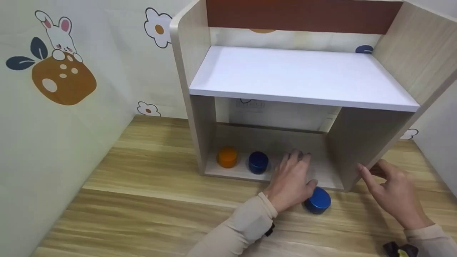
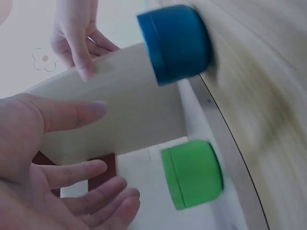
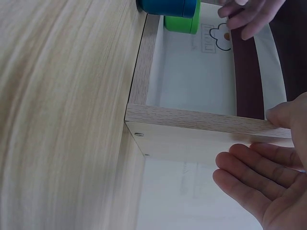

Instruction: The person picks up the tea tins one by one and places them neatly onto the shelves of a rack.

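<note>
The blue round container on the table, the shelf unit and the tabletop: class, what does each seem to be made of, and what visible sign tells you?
Blue round container: probably metal or glossy plastic, going by its smooth sheen and lid seam. Shelf unit: laminated board with a pale printed grain, screw heads at the joint and a plain white shelf. Tabletop: wood-look laminate, streaked and matte.

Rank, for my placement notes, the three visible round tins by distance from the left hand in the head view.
1. Blue round tin on the table, beside the left hand.
2. Dark blue round tin, inside the shelf.
3. Orange round tin, farthest left.
</note>
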`<state>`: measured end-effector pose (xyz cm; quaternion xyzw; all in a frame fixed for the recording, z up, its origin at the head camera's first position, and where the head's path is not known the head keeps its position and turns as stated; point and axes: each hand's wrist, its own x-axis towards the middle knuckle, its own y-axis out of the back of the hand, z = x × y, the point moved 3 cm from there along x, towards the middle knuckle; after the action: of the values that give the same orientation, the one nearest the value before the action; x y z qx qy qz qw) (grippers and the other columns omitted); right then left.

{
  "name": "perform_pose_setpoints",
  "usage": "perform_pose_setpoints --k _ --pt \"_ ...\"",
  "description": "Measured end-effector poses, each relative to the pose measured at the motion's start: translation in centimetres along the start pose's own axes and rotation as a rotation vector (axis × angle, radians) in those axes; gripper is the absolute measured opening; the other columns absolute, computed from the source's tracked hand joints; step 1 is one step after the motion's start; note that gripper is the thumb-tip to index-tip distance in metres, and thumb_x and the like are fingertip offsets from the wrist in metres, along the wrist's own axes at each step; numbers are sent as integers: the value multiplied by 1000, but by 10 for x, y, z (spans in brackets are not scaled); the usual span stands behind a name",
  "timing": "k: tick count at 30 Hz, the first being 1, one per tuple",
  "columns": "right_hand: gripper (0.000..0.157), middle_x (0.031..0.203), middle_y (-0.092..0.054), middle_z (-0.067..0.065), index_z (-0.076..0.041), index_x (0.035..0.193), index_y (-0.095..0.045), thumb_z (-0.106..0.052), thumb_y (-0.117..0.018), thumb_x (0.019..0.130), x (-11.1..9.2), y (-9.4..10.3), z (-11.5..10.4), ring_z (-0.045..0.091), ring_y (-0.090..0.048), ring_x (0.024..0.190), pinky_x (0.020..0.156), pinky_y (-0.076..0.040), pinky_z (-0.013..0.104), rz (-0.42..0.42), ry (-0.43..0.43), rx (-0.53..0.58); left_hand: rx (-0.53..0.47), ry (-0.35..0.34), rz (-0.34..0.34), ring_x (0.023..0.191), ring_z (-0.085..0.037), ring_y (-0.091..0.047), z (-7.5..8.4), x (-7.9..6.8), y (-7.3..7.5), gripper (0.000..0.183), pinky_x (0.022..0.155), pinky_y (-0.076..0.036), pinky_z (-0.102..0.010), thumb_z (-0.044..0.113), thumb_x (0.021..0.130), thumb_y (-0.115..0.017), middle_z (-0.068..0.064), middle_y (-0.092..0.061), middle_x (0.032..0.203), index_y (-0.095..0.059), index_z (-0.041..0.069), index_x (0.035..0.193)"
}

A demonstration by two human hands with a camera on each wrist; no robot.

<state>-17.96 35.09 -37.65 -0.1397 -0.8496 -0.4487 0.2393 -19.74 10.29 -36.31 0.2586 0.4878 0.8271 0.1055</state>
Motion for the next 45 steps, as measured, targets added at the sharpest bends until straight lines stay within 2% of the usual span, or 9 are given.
perform_pose_setpoints --k 5,11,16,18,23,30,34,40,45 --pt "18 95 -73 24 1 99 -70 -15 -76 91 0 0 0 -17 -52 82 65 -39 0 -4 -7 -3 -44 -59 -95 106 -15 -60 6 -3 -1 48 88 -51 -28 35 88 -78 -2 -63 122 -66 13 128" --pt "19 96 -73 24 1 100 -70 -16 -75 92 1 0 -2 14 -70 81 64 -39 0 -11 -9 -16 -71 -90 -219 116 -15 -59 8 -6 -10 59 92 -51 -28 41 88 -79 -1 -61 133 -62 16 138" --pt "20 96 -73 24 1 101 -70 -16 -75 93 1 0 -2 15 -70 80 63 -39 0 -11 -7 -13 -27 -103 -284 116 -14 -58 10 -7 -17 66 92 -50 -26 50 85 -79 1 -60 133 -60 18 140" --pt "20 96 -73 25 1 101 -70 -16 -75 93 1 0 -2 4 -67 81 63 -39 0 -10 -8 -7 -18 -101 -299 112 -12 -58 11 -8 -19 69 89 -50 -23 51 83 -80 3 -60 130 -59 19 140" --pt "17 92 -74 22 1 98 -71 -12 -77 89 0 0 -1 -16 -53 81 68 -38 -1 19 28 0 -1 -106 -295 108 -9 -57 11 -9 -24 71 85 -49 -20 51 80 -83 4 -60 122 -60 19 139" --pt "16 92 -74 22 1 99 -71 -10 -78 89 0 -1 0 -17 -52 82 69 -38 -1 23 45 10 25 -103 -303 105 -6 -54 11 -10 -30 71 85 -48 -16 47 76 -87 4 -59 118 -62 18 136" --pt "18 94 -74 23 2 101 -70 -11 -77 89 0 0 -1 -9 -59 81 68 -38 -1 17 39 1 27 -98 -308 104 -6 -54 11 -10 -33 68 84 -48 -15 44 76 -89 4 -60 117 -63 18 133" --pt "18 93 -73 24 2 99 -70 -12 -76 90 0 0 -2 27 -72 79 69 -37 -2 21 43 -12 33 -104 -326 95 -6 -56 12 -9 -38 59 77 -48 -15 41 76 -89 5 -61 110 -67 17 126" --pt "16 92 -74 23 1 98 -70 -11 -77 89 0 0 -2 8 -67 79 68 -37 -1 29 51 -8 53 -126 -320 87 -6 -56 12 -8 -40 55 75 -47 -14 38 75 -89 6 -62 104 -69 17 122"
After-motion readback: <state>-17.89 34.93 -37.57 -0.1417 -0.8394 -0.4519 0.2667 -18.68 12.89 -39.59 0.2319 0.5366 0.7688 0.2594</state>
